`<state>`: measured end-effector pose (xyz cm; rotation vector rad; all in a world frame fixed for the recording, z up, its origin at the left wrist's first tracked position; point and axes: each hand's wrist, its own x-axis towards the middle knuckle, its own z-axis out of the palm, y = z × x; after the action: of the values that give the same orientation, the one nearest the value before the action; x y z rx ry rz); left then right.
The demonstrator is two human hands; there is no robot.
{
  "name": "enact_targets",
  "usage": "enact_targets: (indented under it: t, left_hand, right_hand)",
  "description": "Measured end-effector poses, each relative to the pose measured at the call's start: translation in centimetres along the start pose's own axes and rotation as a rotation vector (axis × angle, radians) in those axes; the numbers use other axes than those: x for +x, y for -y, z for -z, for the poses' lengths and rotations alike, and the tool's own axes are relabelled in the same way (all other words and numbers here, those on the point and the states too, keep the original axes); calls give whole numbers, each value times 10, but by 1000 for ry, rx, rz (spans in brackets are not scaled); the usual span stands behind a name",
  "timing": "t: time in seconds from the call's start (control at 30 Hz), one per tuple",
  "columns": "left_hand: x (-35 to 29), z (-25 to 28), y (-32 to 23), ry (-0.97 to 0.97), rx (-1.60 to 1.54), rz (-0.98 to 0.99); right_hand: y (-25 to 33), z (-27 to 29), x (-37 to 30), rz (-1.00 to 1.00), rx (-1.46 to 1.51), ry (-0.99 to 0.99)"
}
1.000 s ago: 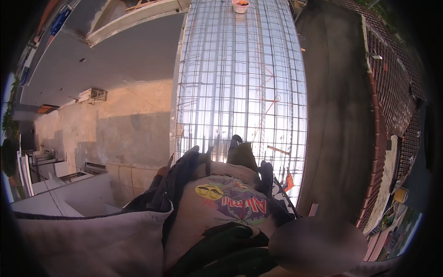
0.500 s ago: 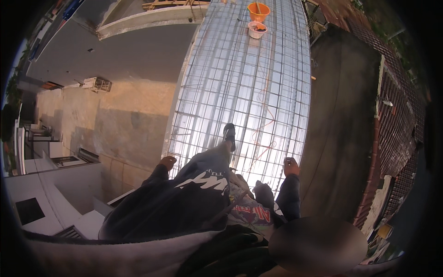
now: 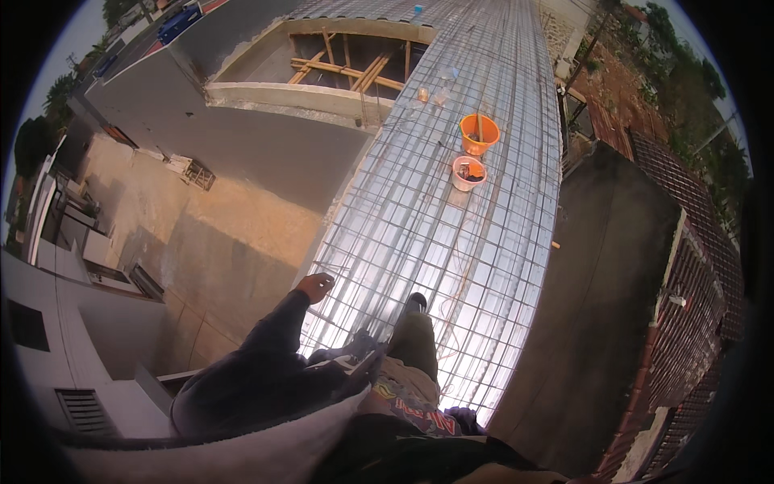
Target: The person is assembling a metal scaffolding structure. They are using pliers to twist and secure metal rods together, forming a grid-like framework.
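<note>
My left hand [image 3: 315,287] hangs at my left side over the edge of the deck, its fingers curled, with a small gap by the thumb and nothing visible in it. No right hand shows in the picture. Under me lies a grid of steel reinforcing mesh [image 3: 415,234] over shiny metal decking. One dark shoe [image 3: 417,302] is on the mesh ahead of me. Farther along stand a pale pink bucket [image 3: 468,183] with dark and orange items inside, and right behind it an orange bucket [image 3: 476,148] with a wooden handle [image 3: 480,127] sticking out.
Clear plastic bags [image 3: 447,74] and a small orange-brown container [image 3: 422,95] lie beyond the buckets. An opening with bamboo poles [image 3: 355,73] is at far left. Left of the deck edge drops a concrete yard [image 3: 242,234]; right lies a lower dark roof [image 3: 601,266] beside roof tiles [image 3: 693,298].
The view has tilted up, so the buckets appear lower and nearer and more of the deck's far end shows. My right hand has left the picture. The forward leg has changed position.
</note>
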<state>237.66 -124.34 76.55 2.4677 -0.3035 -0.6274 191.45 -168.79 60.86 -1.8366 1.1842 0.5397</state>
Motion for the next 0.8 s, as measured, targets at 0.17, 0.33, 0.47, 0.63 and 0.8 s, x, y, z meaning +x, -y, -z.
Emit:
enact_targets:
  t: [0.17, 0.33, 0.47, 0.63, 0.8]
  left_hand:
    - [97, 21, -8, 39, -3, 208]
    - [156, 14, 28, -37, -52, 438]
    - [171, 3, 25, 0, -130, 533]
    - [180, -12, 74, 469, 479, 224]
    - [292, -11, 48, 510, 72, 483]
  right_hand:
    - [139, 60, 128, 76, -90, 30]
    - [275, 168, 256, 261, -234, -91]
    - [413, 273, 369, 348, -158, -322]
    - [624, 283, 439, 466, -121, -263]
    - [677, 255, 472, 516, -302, -229]
